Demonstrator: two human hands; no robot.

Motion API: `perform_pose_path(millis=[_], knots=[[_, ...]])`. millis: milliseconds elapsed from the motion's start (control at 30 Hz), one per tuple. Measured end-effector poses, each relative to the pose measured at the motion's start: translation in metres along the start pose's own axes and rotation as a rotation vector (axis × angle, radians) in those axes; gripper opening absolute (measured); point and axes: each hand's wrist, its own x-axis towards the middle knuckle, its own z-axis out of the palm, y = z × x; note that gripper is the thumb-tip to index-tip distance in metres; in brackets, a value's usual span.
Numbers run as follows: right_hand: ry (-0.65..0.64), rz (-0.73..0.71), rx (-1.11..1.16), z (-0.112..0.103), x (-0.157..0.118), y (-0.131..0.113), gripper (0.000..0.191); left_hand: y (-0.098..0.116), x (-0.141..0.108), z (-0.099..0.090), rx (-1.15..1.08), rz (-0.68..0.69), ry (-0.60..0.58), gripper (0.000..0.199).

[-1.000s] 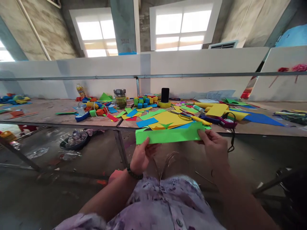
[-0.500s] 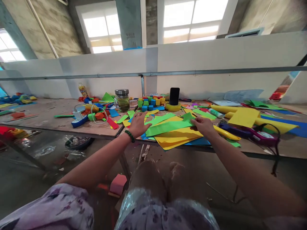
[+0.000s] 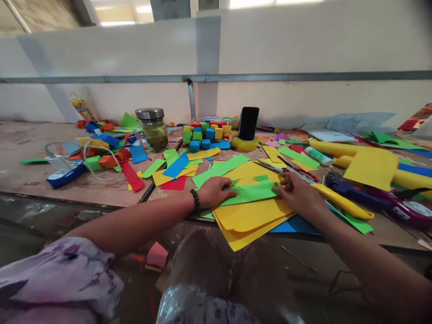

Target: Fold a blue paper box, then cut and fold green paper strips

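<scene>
A bright green paper strip lies across yellow sheets at the table's front edge. My left hand is closed on its left end, thumb along the top. At the other end, my right hand pinches the strip between thumb and fingers. Notched green edges show just behind the strip. Scissors with red handles lie just beyond my right hand, partly hidden by it. Another green strip rests behind my left hand. Blue sheet shows from under the yellow ones.
Small coloured cubes are piled at the back, beside a phone propped on a yellow tape roll. Left stand a glass mug and a blue-white power strip. Right lie a glue stick, a yellow-handled tool and a purple device.
My left hand has come down from above the scraps and now grips the strip's left end. The strip lies lower and flatter. My view has tilted down and moved closer.
</scene>
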Motion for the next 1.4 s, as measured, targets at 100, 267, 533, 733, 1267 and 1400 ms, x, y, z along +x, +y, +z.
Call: perform_pose_path(millis=[100,267,533,733,1267,1400], knots=[[0.096,-0.270,-0.045,-0.011,0.006,-0.013,0.038,0.000,-0.001,-0.002,-0.005,0.012,-0.024,0.027],[-0.510,-0.368,0.040,-0.018,0.042,-0.048,0.047,0.007,-0.001,-0.005,0.017,-0.032,-0.048,0.025],[-0.896,-0.290,-0.012,0.007,0.069,-0.057,0.044,0.009,-0.002,-0.006,0.079,-0.020,-0.057,0.024],[-0.842,-0.277,0.025,0.014,0.063,-0.051,0.041,0.010,-0.004,-0.006,0.129,-0.021,-0.065,0.022],[-0.737,-0.303,0.110,0.020,0.056,-0.043,0.043,0.005,-0.010,-0.012,0.381,0.522,-0.253,0.047],[-0.741,-0.289,0.107,0.022,0.057,-0.042,0.041,0.010,-0.013,-0.012,0.452,0.488,-0.245,0.045]])
